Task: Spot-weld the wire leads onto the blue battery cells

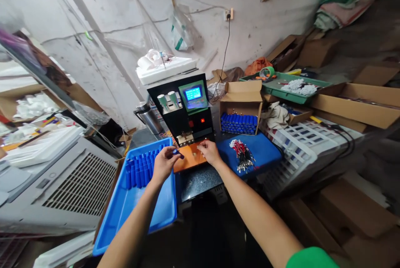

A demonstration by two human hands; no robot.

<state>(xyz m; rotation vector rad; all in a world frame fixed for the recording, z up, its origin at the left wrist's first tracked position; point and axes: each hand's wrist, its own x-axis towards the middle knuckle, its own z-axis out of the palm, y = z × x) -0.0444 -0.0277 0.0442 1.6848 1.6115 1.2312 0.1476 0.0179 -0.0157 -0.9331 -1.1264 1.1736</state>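
My left hand (164,163) is closed on a blue battery cell (175,152) and holds it over the orange work plate (190,157) under the welding head (185,138) of a black spot welder (187,107). My right hand (208,151) pinches something thin at the plate's right side; what it holds is too small to make out. A blue tray (137,214) at my left holds a row of blue cells (140,168).
On a blue tray lid (262,147) to the right lies a bundle of red wires (242,155). A cardboard box of blue cells (239,122) stands behind it. A green tray (281,89), white crates (300,135), cardboard boxes and a grey vented unit (62,180) surround the bench.
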